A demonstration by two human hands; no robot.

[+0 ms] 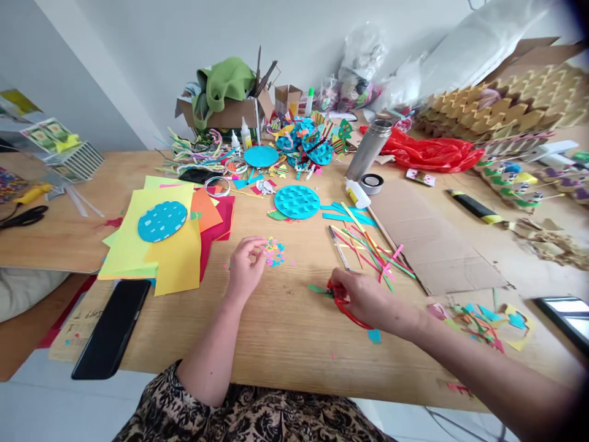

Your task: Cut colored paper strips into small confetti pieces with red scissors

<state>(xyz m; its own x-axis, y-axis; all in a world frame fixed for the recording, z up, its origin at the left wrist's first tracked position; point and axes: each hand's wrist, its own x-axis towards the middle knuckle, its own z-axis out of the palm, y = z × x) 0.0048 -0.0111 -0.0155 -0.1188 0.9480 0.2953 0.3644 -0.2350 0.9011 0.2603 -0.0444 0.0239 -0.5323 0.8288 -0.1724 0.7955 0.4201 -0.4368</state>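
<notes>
My left hand (247, 267) is at the left edge of a small pile of cut paper bits (276, 253) in pink, blue, yellow and green. Its thumb and fingers come together in a pinch; what is between them is too small to make out. My right hand (368, 301) is closed around red-handled scissors (354, 317). A green paper strip (315, 288) lies by the scissors' front end, which my fingers partly hide. Just beyond are loose coloured paper strips (368, 245) and a pen (338, 245). A small blue scrap (374, 336) lies below the right hand.
Coloured paper sheets (177, 261) lie at left under a spotted blue oval (162, 221), with a black phone (113, 328) nearby. A textured blue oval (297, 202), glue bottle (358, 193), steel flask (369, 150), cardboard (432, 239) and cutter (476, 207) are farther out. Another person's arm (41, 313) shows at left.
</notes>
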